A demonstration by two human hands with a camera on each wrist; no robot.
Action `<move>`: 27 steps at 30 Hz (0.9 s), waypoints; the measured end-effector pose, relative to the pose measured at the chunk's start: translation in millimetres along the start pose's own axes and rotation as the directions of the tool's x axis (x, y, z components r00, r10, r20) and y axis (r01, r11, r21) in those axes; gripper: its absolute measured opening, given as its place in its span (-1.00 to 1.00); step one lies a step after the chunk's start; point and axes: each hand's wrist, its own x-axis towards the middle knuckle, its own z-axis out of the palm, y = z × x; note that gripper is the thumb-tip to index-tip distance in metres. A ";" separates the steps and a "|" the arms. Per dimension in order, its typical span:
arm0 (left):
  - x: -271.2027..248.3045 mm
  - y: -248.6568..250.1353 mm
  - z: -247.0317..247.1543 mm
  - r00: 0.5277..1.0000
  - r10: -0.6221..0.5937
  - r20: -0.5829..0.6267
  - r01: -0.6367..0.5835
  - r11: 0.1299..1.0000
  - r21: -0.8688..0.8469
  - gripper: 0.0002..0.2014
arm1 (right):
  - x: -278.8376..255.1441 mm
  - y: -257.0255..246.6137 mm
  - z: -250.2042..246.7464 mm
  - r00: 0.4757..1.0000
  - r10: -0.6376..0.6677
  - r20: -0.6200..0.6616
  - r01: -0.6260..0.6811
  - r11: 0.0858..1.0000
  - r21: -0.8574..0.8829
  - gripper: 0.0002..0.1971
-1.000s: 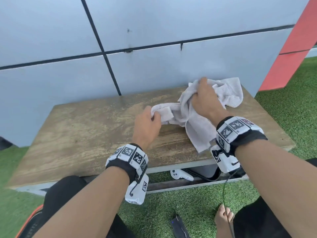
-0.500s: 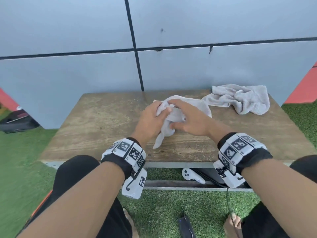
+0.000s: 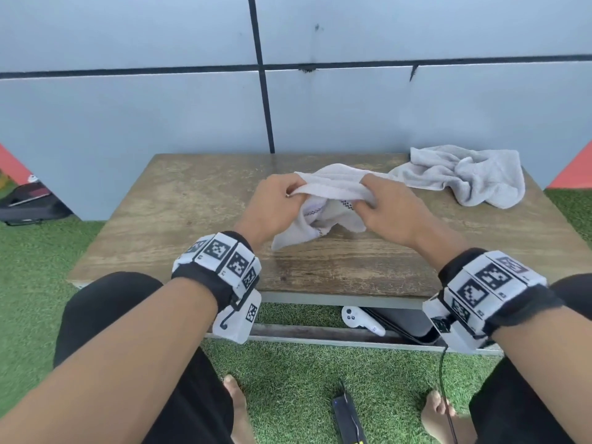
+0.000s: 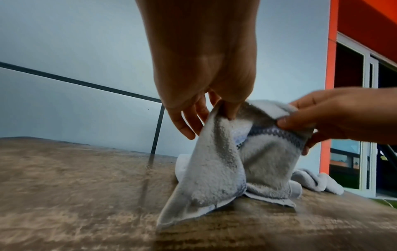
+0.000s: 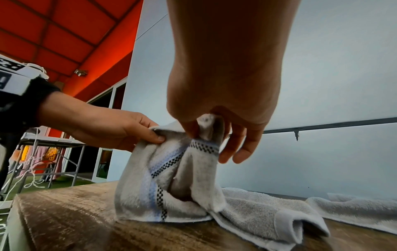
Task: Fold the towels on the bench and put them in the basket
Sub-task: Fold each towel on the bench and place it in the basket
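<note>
Both hands are clamped on the same towel [image 3: 323, 213] at the centre of the head view: the left hand [image 3: 275, 205] pinches one end of its top edge, the right hand [image 3: 389, 213] pinches the other, and the two sit close together. The cloth hangs bunched between them, its lower part resting on the desk [image 3: 179, 219]; a checked stripe runs across the folds. A second towel [image 3: 461, 176] lies crumpled at the upper right of the desk, close beside the held one — the two may touch at one corner. No basket appears in any view. Likely risks: the pinches may not sit on true corners, so spreading the hands could produce a twisted, uneven sheet; a light pinch could slip off the thick pile; and the trailing cloth could drag the second towel along. For room, the left half of the desk is bare wood and offers the widest area for laying the cloth flat. The near edge lies just below the hanging cloth, so a pull toward the body could drop it over the rim.
</note>
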 end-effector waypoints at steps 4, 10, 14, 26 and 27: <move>-3.2 6.7 14.0 0.995 0.074 0.074 -0.073 0.997 -0.015 -0.84 | -15.6 -8.4 11.9 0.996 -0.042 0.084 0.036 0.997 0.071 -0.41; -14.2 8.0 47.2 0.964 0.101 0.245 -0.071 0.989 -0.129 -0.86 | -34.8 -5.4 36.5 0.997 -0.072 -0.017 0.072 0.997 -0.025 -0.64; -7.7 10.6 46.3 0.969 0.030 0.245 -0.012 0.997 -0.075 -0.84 | -27.3 2.9 28.8 0.993 0.029 -0.117 -0.023 0.998 0.055 -0.75; 8.4 -21.7 12.8 0.986 -0.161 0.043 0.160 0.987 0.033 -0.85 | -13.3 26.7 8.3 0.967 0.226 -0.121 -0.222 0.974 0.051 -0.72; 9.6 -22.0 10.9 0.987 -0.158 -0.011 0.158 0.987 0.007 -0.86 | -12.8 27.8 8.2 0.963 0.244 -0.112 -0.241 0.970 0.041 -0.71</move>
